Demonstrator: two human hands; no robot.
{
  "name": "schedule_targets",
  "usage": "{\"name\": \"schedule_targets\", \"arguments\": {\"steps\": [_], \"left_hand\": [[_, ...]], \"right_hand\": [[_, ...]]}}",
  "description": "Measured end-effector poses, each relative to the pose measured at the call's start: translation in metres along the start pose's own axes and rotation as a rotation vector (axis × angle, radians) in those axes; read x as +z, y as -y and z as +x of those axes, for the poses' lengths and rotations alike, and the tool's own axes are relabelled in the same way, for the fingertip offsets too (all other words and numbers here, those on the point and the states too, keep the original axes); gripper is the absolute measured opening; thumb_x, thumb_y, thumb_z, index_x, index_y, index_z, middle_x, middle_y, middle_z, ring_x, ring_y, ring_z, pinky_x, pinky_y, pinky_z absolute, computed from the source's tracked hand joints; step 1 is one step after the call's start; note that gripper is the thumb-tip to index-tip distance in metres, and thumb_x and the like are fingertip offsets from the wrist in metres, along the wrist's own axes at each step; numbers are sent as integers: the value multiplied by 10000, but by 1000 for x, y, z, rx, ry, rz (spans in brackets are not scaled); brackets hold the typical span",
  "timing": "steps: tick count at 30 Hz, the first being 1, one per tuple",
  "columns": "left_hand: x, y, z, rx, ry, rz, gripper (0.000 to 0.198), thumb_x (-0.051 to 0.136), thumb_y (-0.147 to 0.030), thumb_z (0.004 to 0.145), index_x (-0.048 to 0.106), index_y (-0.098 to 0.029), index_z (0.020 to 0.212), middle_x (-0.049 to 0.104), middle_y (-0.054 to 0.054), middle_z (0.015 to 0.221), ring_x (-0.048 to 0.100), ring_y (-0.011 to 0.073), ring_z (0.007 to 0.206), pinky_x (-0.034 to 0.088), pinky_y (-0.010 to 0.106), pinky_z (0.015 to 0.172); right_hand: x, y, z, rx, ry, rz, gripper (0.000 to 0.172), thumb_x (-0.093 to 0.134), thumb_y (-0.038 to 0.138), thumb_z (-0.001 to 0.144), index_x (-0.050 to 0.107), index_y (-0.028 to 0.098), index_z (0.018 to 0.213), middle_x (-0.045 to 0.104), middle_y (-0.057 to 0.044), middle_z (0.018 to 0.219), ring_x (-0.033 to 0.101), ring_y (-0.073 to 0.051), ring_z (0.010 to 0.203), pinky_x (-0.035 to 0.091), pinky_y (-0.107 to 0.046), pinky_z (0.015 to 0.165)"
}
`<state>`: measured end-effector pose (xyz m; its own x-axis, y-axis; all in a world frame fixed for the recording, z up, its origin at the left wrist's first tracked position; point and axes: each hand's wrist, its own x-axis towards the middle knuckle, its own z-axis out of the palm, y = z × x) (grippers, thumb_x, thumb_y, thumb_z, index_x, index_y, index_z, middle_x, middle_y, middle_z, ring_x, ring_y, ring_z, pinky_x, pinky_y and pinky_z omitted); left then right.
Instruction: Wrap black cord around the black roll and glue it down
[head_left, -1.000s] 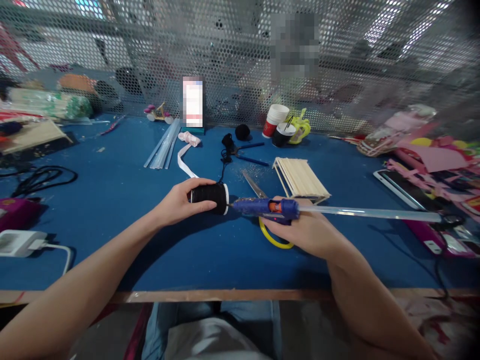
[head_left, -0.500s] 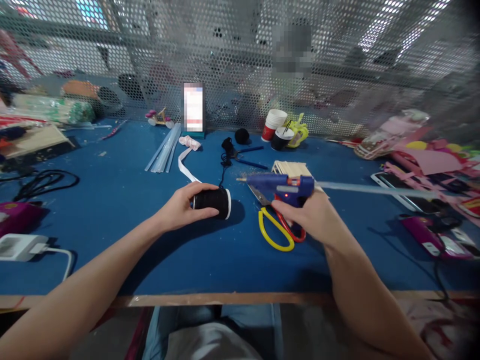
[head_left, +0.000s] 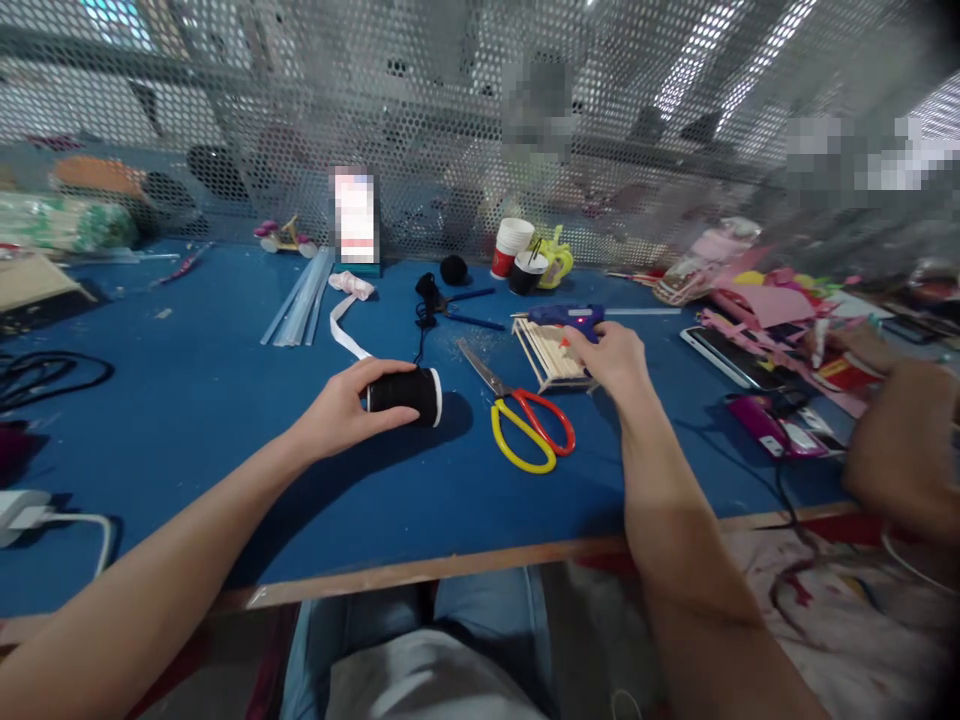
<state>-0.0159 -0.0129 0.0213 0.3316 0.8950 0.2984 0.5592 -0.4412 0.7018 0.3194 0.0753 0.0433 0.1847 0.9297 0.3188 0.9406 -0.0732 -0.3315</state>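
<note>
My left hand [head_left: 352,410] is wrapped round a cylinder covered in black yarn [head_left: 397,398] with a white rim, lying on its side on the blue table. A black strand and a white ribbon [head_left: 343,325] run from behind it. My right hand [head_left: 611,360] grips a blue glue gun [head_left: 566,318], its red light lit and a clear glue stick coming out of its back. The gun is over a small rack of wooden sticks [head_left: 551,355]; whether they touch I cannot tell. Open scissors [head_left: 532,430] with one yellow and one red handle lie between my hands.
Blue-handled pliers [head_left: 476,308], a black ball [head_left: 454,270], paper cups [head_left: 514,245] and clear glue sticks [head_left: 300,305] lie farther back. A mesh partition [head_left: 435,130] closes off the rear. Another person's arm [head_left: 904,440] reaches in at the right, near a phone [head_left: 727,355] and a purple power strip [head_left: 780,425].
My right hand has carried the glue gun away from me, from above the scissors to over the stick rack. My left hand keeps its hold. The view has turned right, and another person's arm appears.
</note>
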Motion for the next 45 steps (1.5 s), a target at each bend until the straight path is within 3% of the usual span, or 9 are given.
{"name": "schedule_targets", "arguments": {"steps": [5,11,15,18,20,23,30,37,45], "left_hand": [[0,-2,-1,30,-23,11,496,633,-438,700,551,-191,1122,587,72,1070,561,207,948,457,321,811],[0,-4,-1,75,-22,12,485,634,-428,708,546,-194,1124,585,77,1057,551,205,959,444,344,843],[0,-5,-1,107,-39,17,483,638,-419,711,542,-191,1126,579,77,1047,551,202,951,449,341,835],[-1,-6,-2,162,-38,26,478,640,-399,719,534,-187,1135,563,84,1055,546,200,958,452,340,841],[-2,-8,-3,220,-29,37,484,643,-383,722,525,-188,1150,543,93,1073,540,203,974,454,342,848],[-1,-10,-5,319,5,62,498,638,-365,734,500,-210,1188,509,103,1129,514,218,1042,438,366,897],[4,-9,-6,406,110,57,500,620,-367,754,479,-228,1213,457,117,1214,449,235,1160,400,392,967],[6,-8,-6,315,127,1,601,645,-396,720,426,-193,1241,509,114,1193,502,223,1098,412,358,940],[5,-12,-7,52,134,-83,517,600,-455,732,506,-158,1144,612,76,1035,585,198,879,467,305,781]], "right_hand": [[8,7,-3,-3,119,-176,474,404,403,827,609,34,1043,636,-215,981,590,-284,942,420,-324,754],[9,11,-6,70,111,-227,462,420,424,812,603,77,1058,630,-192,989,587,-288,927,420,-356,744],[7,16,-11,45,-67,-191,355,506,344,764,613,91,989,602,-187,1000,558,-284,942,411,-367,766],[-3,34,-24,-131,-235,-1,284,496,343,786,638,114,877,614,-151,925,549,-248,908,401,-356,793],[-10,54,-38,-276,-110,235,350,442,423,825,647,140,833,634,-112,860,567,-212,819,416,-339,762],[-12,87,-59,-382,428,505,507,292,514,873,659,163,861,657,-97,910,590,-201,846,426,-334,765],[14,123,-76,-403,829,883,482,365,567,832,678,207,900,664,-53,975,572,-204,965,390,-360,891],[18,123,-86,-258,534,1182,190,634,360,722,661,189,801,673,-22,840,598,-135,819,441,-290,799],[15,113,-75,-283,278,1120,225,605,404,740,631,181,768,614,-7,672,490,-90,573,402,-242,552]]}}
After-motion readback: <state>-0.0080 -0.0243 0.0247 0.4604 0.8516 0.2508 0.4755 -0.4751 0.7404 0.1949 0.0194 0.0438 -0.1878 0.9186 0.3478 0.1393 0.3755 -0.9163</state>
